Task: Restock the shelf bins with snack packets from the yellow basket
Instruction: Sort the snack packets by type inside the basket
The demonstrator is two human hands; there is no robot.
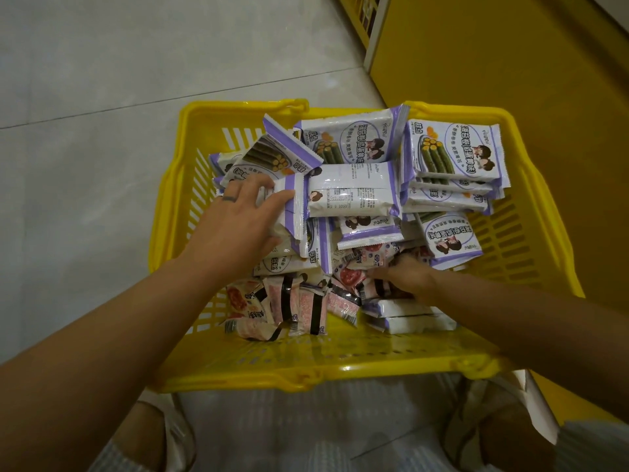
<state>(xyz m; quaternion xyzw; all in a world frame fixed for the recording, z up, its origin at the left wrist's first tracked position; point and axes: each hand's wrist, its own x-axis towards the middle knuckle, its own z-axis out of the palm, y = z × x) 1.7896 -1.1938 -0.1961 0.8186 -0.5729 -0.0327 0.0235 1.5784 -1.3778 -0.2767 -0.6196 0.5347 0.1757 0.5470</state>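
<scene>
**Q:** State the setting.
**A:** A grey tiled floor (102, 80) fills the left and upper view. A yellow shelf (510, 63) stands at the upper right, with its lower panel just beside the far right corner of the basket.

**Q:** Locate the basket.
**A:** The basket (177, 206) is yellow slatted plastic. It sits in the centre of the view, with its near rim toward the bottom edge.

**Q:** List the contents.
**A:** White packets (354, 192) with purple edges are piled across the far half and the right side. They overlap, some printed face up and some back up. One at the far left is tilted on its edge. Pink packets (292, 301) lie lower, in the near left part, touching the white pile above them. Some bare basket floor shows in front of them.

**Q:** Report the left hand.
**A:** The left hand (235, 226) reaches in from the left. Its fingers curl over the far side of a stack (289, 212) of white packets and its thumb lies on top, so it grips the stack at the pile's left side.

**Q:** Report the right hand.
**A:** The right hand (405, 277) reaches in from the right, and its fingers are buried among the pink packets. Whether it grips one cannot be told.

**Q:** Any small details?
**A:** A dark band (228, 198) circles one finger of the left hand.
</scene>
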